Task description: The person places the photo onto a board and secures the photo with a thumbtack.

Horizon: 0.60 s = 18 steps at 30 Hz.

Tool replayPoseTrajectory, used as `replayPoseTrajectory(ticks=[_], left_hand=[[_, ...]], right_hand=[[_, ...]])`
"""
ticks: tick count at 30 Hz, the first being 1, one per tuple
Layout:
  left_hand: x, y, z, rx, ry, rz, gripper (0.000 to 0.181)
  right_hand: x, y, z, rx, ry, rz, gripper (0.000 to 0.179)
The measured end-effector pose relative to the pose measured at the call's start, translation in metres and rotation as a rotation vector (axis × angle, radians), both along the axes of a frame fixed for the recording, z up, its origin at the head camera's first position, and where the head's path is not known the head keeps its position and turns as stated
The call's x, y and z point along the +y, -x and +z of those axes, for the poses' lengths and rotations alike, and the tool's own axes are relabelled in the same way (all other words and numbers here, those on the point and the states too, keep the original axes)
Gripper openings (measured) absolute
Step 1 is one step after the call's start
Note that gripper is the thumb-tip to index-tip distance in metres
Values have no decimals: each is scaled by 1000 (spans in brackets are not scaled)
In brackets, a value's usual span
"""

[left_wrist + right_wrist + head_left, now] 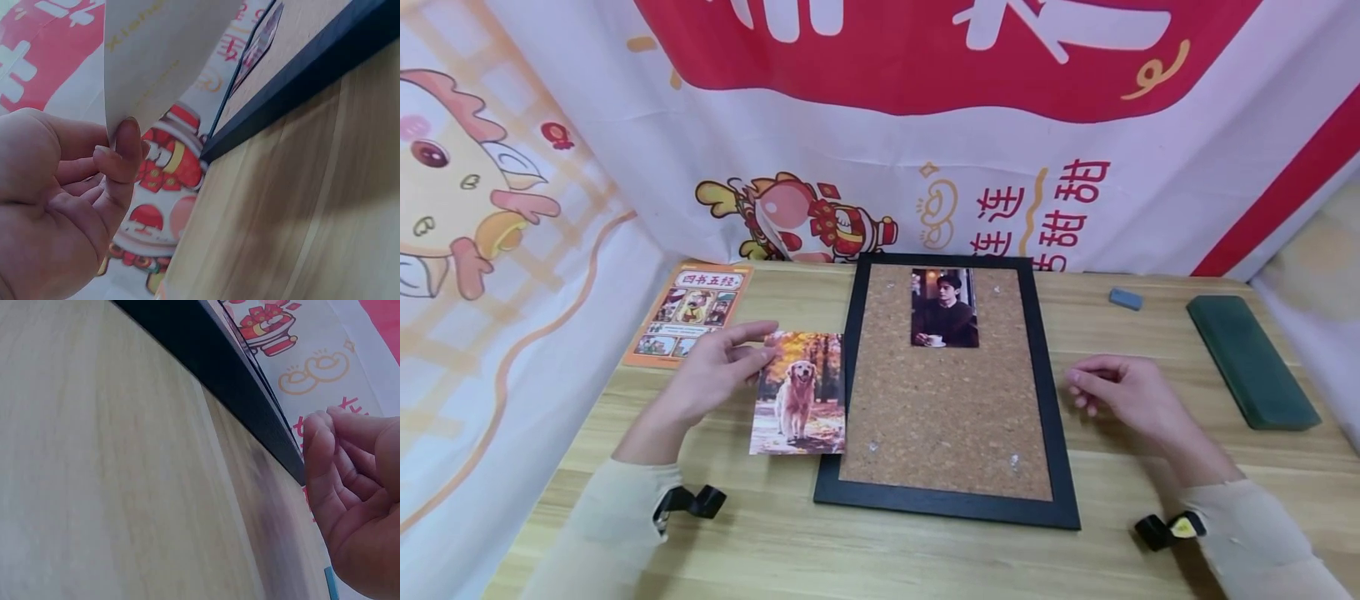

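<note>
My left hand pinches the left edge of a photo print of a golden dog among autumn leaves. In the left wrist view the print's white back shows, with faint yellow lettering. The print overlaps the left side of a black-framed cork board in the head view. A second photo, of a person with a cup, lies on the board's upper part. To the right of the frame hovers my right hand, its fingers loosely curled. No object shows between its fingertips.
Small shiny spots mark the cork near its corners. An orange illustrated booklet lies at the back left. On the right are a small blue block and a long dark green block. A printed cloth hangs behind the table.
</note>
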<state>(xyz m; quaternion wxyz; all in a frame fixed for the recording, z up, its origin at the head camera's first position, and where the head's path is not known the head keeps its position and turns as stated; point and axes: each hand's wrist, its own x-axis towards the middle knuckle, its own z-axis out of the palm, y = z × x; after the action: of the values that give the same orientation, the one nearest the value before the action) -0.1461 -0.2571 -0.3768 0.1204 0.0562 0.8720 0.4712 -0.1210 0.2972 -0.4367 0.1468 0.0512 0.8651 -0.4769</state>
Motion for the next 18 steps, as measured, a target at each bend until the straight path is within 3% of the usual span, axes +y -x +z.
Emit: replayPoseTrajectory(ticks=[8, 18], left_hand=[[32, 10, -11, -51, -123, -64, 51], [72, 18, -23, -95, -150, -116, 34]], right_hand=[[-9, 0, 5, 32, 44, 50, 35], [-21, 0, 10, 80, 72, 101, 31]])
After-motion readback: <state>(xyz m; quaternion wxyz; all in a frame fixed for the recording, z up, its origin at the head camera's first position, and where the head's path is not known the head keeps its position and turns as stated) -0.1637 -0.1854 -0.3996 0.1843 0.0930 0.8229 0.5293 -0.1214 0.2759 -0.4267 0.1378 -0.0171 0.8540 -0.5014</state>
